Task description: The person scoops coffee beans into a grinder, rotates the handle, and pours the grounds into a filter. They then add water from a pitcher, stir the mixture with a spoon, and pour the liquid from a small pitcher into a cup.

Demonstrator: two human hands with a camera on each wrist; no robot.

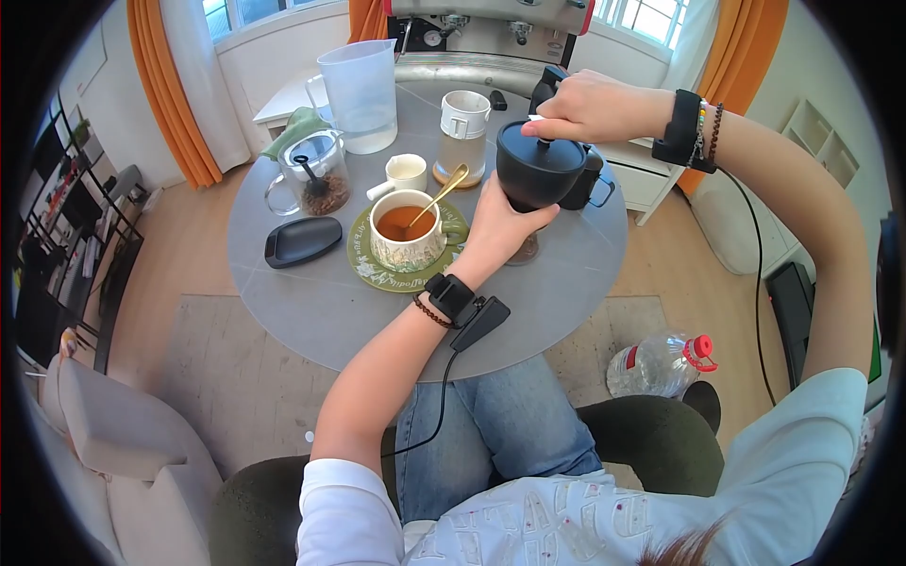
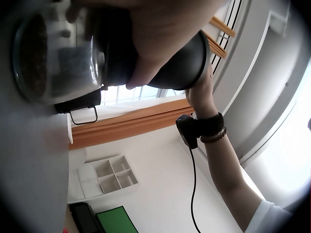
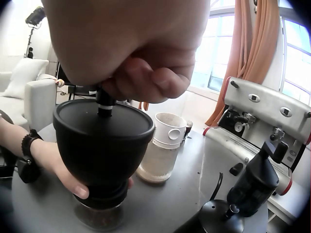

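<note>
A black hand coffee grinder (image 1: 540,172) with a domed hopper stands at the right of the round grey table. My left hand (image 1: 500,226) grips its narrow neck, thumb round the near side. Below, the glass jar (image 2: 73,68) of the grinder holds dark grounds. My right hand (image 1: 599,108) is above the lid with fingers curled round the crank handle, which the hand mostly hides; its shaft (image 3: 105,99) shows at the lid's centre. Left of the grinder, a cup (image 1: 406,250) of reddish-brown tea with a gold spoon (image 1: 442,193) sits on a green saucer (image 1: 363,259).
Behind the cup stand a small white pitcher (image 1: 407,172), a glass with a white dripper (image 1: 464,118) and a water jug (image 1: 359,94). A glass teapot (image 1: 321,179) and black tray (image 1: 304,242) lie left. A black kettle (image 3: 218,216) is close behind the grinder.
</note>
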